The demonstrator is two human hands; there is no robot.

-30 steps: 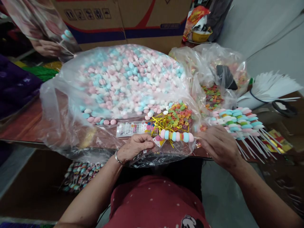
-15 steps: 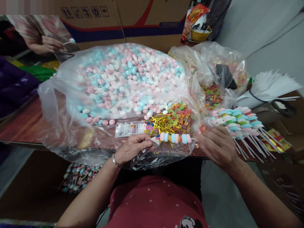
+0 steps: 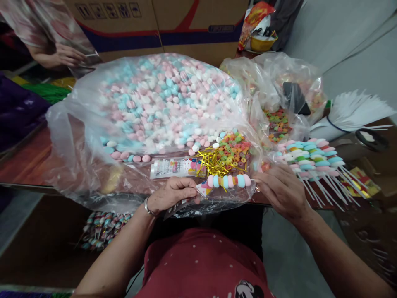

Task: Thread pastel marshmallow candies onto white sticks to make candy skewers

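My right hand [image 3: 281,191] pinches the white stick of a candy skewer [image 3: 229,181], which lies level with pink, blue and orange-yellow pieces threaded on it. My left hand [image 3: 174,194] is closed on a small printed clear bag [image 3: 203,189] at the skewer's left end. The bag seems to reach around the candies, though its clear part is hard to make out. Behind them lie gold twist ties [image 3: 214,161], ring gummies [image 3: 234,151] and a stack of flat printed bags [image 3: 176,167].
A large clear sack of marshmallows [image 3: 170,99] fills the table's middle. Finished-looking skewers [image 3: 310,157] are piled at right, near white sticks [image 3: 356,111] and a bag of gummies [image 3: 276,124]. Below left, a carton holds wrapped skewers [image 3: 105,227]. Another person's hand [image 3: 70,56] holds a stick.
The printed bag's end has shifted slightly, and more of its printed corner shows by my left fingers. The skewer stays nearly in place. The other person's hand has moved slightly.
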